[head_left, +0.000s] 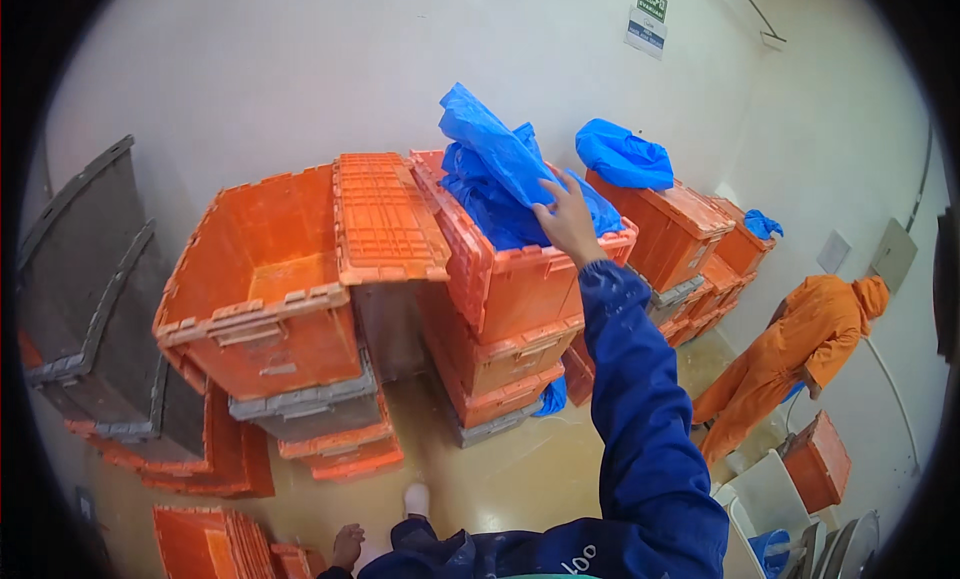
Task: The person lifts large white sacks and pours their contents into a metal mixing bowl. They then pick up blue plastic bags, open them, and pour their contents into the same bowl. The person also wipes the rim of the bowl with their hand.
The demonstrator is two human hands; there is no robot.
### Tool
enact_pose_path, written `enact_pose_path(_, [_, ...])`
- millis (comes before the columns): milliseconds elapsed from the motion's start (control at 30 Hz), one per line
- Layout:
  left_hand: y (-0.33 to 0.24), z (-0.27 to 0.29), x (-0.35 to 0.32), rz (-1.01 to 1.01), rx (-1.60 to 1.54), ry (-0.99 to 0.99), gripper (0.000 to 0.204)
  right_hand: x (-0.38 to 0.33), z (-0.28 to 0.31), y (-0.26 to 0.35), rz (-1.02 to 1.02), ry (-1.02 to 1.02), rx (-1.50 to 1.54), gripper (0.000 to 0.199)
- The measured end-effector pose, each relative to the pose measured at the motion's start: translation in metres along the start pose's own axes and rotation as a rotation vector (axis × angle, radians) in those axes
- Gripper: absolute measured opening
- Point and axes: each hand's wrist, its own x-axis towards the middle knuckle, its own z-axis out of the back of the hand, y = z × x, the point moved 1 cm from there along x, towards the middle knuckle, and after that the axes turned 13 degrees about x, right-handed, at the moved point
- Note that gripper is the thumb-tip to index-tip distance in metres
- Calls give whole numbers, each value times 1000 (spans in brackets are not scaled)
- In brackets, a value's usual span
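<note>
Crumpled blue plastic sheeting [490,164] fills and rises out of an open orange crate [500,279] at the top of a stack ahead of me. My right hand [568,219] reaches out to it, fingers spread and thumb apart, touching the plastic near the crate's right side. Low down near the lower edge hangs my left hand [348,546], loosely curled with nothing visible in it; it is away from the stacks. Left of the blue plastic, an open orange crate [250,324] with its ribbed lid [385,219] folded outward sits on another stack.
Grey crates [90,279] are stacked at far left. More orange crates [660,229], topped by a blue plastic bundle [625,154], stand along the wall. At right a person in orange coveralls [800,349] bends over near a tilted orange crate [815,459] and a white bin [770,494].
</note>
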Motion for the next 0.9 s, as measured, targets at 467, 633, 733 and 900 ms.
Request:
enact_pose_path(467, [-283,-72,240,-457,36,815,42,101,164,-3,-48,-638,-120,18])
enact_pose_path(633, [-278,-101,238,-417,163,1038,43,-15,310,110,145,-961,115,32])
enact_pose_path(733, [-274,-116,242,-448,146,1108,42,-109,321,188,173,-1172,84,31])
enact_pose_path(900, [-315,-140,211,-505,141,1242,35,-301,329,286,96,-1233,-25,22])
